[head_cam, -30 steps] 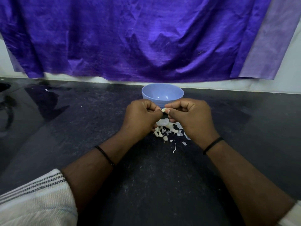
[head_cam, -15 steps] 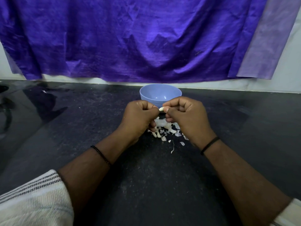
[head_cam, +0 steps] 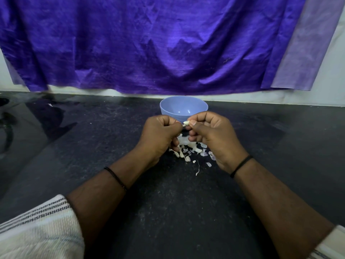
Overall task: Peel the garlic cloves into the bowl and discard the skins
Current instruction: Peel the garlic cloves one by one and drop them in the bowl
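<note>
I see little change: both hands, left (head_cam: 158, 135) and right (head_cam: 214, 135), still pinch one clove (head_cam: 186, 123) just before the bowl (head_cam: 183, 107); skins (head_cam: 192, 150) lie beneath. Peeling continues.

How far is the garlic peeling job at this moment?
Early. Done: only some loose skins in the pile of garlic pieces. In hand: left hand and right hand pinch one small white garlic clove. Left: the pale blue plastic bowl looks empty.
</note>
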